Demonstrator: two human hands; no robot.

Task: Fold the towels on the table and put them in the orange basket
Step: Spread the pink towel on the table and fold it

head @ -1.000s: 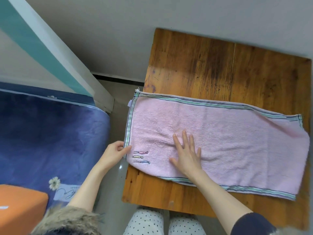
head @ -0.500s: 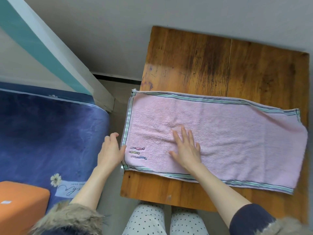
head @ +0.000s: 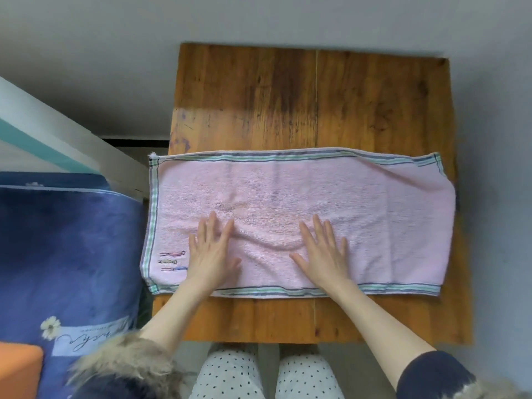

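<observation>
Both hands flat on the towel

The left hand and right hand lie palm-down, fingers straight and gripping nothing, on the pink towel spread across the table.

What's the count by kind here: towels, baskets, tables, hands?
Towels: 1, pink towel spread flat on the table.
Baskets: 1, orange basket, only a corner in view.
Tables: 1, wooden table.
Hands: 2, left hand and right hand, flat on the towel.
Total: 5
</observation>
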